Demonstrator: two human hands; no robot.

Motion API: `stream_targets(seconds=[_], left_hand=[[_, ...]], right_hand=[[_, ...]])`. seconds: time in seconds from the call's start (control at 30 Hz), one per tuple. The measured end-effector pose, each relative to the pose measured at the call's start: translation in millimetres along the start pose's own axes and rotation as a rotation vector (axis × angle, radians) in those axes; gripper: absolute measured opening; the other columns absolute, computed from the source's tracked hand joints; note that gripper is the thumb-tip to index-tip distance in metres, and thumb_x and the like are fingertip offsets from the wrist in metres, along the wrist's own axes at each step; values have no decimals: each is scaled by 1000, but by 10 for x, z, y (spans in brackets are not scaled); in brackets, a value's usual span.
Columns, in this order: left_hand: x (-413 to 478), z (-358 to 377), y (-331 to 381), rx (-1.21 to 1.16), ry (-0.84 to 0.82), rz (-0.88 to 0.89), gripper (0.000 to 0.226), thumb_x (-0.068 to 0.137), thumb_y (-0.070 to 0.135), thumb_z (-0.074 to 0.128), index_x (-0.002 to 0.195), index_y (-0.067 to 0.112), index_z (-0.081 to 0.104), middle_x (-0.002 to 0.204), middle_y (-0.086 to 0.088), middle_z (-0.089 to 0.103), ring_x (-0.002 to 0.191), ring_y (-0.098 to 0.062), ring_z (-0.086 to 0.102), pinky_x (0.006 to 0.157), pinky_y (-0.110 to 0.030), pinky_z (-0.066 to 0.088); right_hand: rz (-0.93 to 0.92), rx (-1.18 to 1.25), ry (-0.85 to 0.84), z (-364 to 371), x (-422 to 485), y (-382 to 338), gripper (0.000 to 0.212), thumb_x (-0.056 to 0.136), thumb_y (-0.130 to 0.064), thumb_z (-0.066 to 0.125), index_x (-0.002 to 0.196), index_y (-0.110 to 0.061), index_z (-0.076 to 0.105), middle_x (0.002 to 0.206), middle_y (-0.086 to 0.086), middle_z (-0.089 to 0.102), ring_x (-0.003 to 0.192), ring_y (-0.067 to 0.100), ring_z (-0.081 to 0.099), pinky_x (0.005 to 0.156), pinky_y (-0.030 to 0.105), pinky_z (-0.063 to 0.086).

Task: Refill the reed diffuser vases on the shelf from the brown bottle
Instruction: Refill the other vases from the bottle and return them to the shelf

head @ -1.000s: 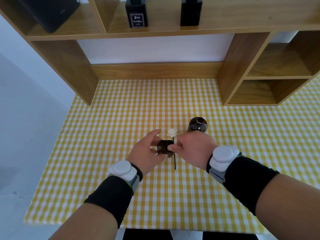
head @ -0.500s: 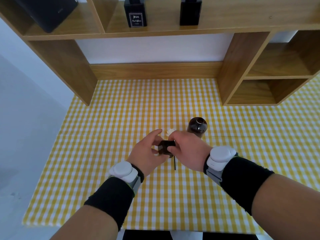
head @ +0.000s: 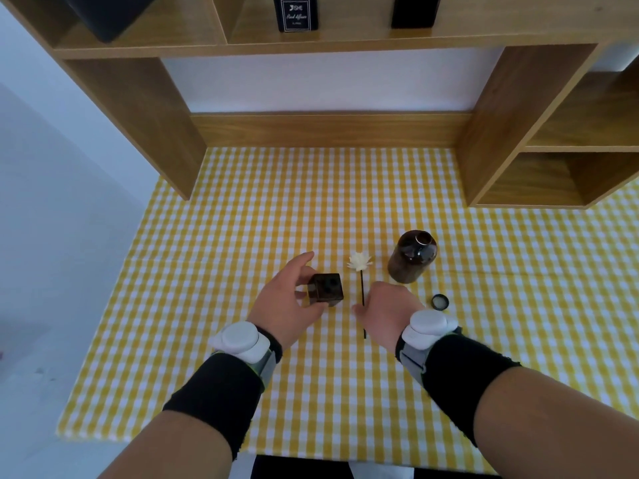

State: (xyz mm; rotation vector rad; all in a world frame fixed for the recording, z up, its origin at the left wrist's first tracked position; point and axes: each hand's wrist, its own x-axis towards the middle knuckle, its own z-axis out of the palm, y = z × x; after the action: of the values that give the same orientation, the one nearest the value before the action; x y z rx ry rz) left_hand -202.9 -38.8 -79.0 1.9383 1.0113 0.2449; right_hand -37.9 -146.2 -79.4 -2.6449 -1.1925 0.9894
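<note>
Small dark vase (head: 325,288) gripped by left hand (head: 288,299) | right hand (head: 389,311) loosely curled, apparently empty | glass judged slippery, fragile; best held by flat sides.

The top edge of the frame cuts off the two dark diffuser vases (head: 298,12) on the shelf (head: 311,43), so their necks and reeds are out of sight. The lower lines on the left one's label are too small to read. The right hand (head: 387,314) hides its own fingers and part of the flower stick (head: 362,290).
</note>
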Motion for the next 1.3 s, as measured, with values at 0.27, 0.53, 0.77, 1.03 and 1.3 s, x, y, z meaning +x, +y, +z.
stream_targets(seconds=[0.27, 0.53, 0.77, 1.03, 1.3], left_hand=[[-41, -54, 21, 7, 2, -3, 82, 81, 17, 80, 148, 36, 36, 118, 28, 57, 113, 13, 53, 95, -21, 52], [-114, -84, 106, -10, 17, 4, 82, 80, 20, 81, 146, 39, 37, 118, 23, 63, 112, 8, 57, 93, -26, 54], [-147, -120, 575, -52, 20, 76, 83, 79, 19, 82, 146, 39, 37, 115, 27, 62, 109, 10, 58, 92, -26, 54], [-261, -117, 1001, -93, 29, 137, 84, 76, 26, 84, 142, 47, 38, 114, 28, 62, 100, 2, 64, 89, -33, 57], [-337, -222, 1632, -212, 50, 161, 86, 77, 18, 86, 145, 39, 37, 119, 19, 64, 104, 7, 63, 88, -28, 58]], right_hand=[[35, -73, -56, -44, 5, -61, 32, 95, -24, 52, 64, -14, 50, 64, 1, 55, 60, 19, 54, 48, 25, 37], [-180, 655, 242, -578, -313, -223, 17, 96, -29, 58, 86, -18, 66, 60, -11, 64, 43, 4, 46, 44, 22, 38], [-317, 600, 323, -930, -573, -204, 14, 96, -32, 62, 83, -27, 66, 70, -7, 66, 49, 3, 49, 49, 20, 40], [-332, 462, 364, -1264, -851, -9, 12, 94, -37, 63, 87, -30, 69, 68, -8, 67, 52, 6, 56, 45, 19, 43], [-304, 555, 364, -1503, -1163, 348, 37, 91, -54, 63, 121, -33, 68, 90, -18, 66, 85, -3, 61, 76, 18, 46]])
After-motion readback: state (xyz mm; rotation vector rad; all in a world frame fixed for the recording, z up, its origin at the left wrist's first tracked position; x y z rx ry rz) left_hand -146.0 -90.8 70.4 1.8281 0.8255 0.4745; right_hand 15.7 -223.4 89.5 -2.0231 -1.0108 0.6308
